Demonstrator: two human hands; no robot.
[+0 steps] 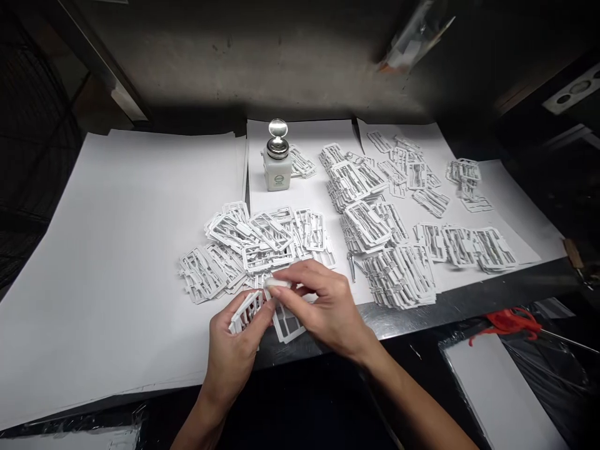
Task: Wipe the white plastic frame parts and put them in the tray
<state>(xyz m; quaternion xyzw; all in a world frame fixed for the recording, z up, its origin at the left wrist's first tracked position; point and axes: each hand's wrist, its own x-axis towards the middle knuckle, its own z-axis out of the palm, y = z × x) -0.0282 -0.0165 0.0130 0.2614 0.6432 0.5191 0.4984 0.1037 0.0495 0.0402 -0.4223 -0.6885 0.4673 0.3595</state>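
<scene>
Both hands (281,319) pinching white plastic frame (285,325)

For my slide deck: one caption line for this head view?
Left hand holds a white plastic frame; right hand pinches a small white pad beside heaped frames.

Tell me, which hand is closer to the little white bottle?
Right. The right hand is below the little white bottle, slightly to its right; the left hand sits lower still, nearer the table edge.

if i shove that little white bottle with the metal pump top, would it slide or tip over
The bottle looks squat and square-based, so it would probably slide on the smooth paper sheet. Its raised lid stands high, so a push near the top might tip it.
</scene>
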